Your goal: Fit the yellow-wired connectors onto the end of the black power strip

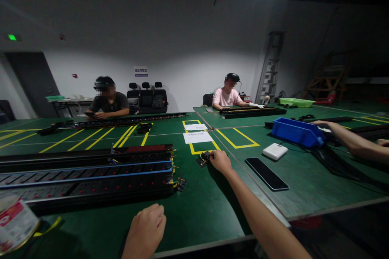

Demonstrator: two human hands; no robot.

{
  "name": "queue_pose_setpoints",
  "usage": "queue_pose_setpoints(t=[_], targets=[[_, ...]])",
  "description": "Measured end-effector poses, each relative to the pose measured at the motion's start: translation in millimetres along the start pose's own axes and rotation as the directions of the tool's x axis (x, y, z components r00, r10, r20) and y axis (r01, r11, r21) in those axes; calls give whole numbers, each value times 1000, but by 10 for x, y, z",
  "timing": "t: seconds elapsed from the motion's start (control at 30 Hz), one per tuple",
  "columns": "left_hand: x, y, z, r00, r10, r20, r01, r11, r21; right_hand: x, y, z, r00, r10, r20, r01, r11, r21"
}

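Observation:
My right hand (221,161) reaches over the green table, its fingers closed on a small black part with short wires (204,158). The part is at the table surface; my fingers cover its right end. My left hand (146,228) is curled into a loose fist near the table's front edge, and nothing shows in it. To the left of my hands lie several long black power strips (121,176) with rows of sockets and red dots, two with blue edges. Wires and a small black connector (181,184) stick out from their right ends.
White paper sheets (198,137) lie beyond my right hand. A phone (266,174), a white box-shaped device (275,151) and a blue bin (296,132) sit on the right, near another person's arm (349,139). A tin (16,226) stands front left. Two people sit across the table.

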State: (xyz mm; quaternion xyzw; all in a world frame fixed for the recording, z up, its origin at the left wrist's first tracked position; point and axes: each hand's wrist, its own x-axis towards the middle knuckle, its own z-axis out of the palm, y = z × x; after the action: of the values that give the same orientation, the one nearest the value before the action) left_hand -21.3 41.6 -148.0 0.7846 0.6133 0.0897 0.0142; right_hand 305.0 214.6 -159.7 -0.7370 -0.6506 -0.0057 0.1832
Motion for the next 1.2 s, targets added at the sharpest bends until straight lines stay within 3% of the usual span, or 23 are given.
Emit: queue_pose_setpoints(t=[1.2], targets=[[5,-6,6,1000,9,-6,-9,1000,2,-2,5,8,1000,-10,-21,10,1000,-12]])
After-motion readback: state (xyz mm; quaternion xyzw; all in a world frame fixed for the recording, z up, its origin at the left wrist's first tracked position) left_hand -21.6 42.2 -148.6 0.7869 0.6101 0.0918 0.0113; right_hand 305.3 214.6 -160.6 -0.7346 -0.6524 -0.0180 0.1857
